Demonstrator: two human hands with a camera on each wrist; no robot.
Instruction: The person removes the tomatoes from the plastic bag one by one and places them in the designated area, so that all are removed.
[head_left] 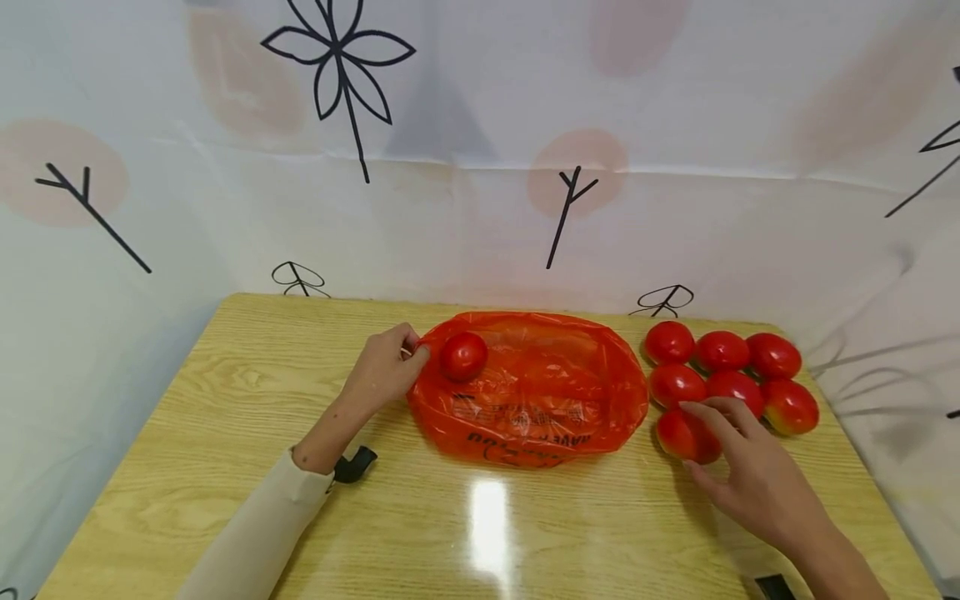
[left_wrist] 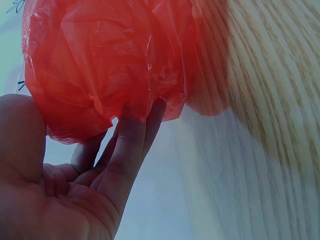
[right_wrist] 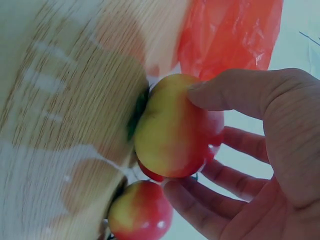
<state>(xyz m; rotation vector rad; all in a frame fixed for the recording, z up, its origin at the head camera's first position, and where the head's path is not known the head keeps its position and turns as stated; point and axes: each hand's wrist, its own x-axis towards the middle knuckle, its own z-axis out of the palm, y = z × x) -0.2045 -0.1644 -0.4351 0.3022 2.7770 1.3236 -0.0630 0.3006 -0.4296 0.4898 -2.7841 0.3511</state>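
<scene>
A red plastic bag [head_left: 525, 454] lies spread on the table with its mouth held wide, dark print showing on the near side. One red tomato [head_left: 464, 357] sits inside it at the left. My left hand [head_left: 381, 371] pinches the bag's left rim between thumb and fingers; in the left wrist view the fingertips disappear behind the film. To the right of the bag, my right hand [head_left: 761, 479] grips the nearest tomato [right_wrist: 172, 130], red with a yellow underside. In the right wrist view, its thumb presses the top and the fingers curl round the far side.
Several more tomatoes [head_left: 721, 351] stand in close rows at the table's back right, just behind the right hand. The light wooden table [head_left: 225, 417] ends at a white patterned cloth [head_left: 450, 225] at the back. Another tomato [right_wrist: 142, 212] shows below in the right wrist view.
</scene>
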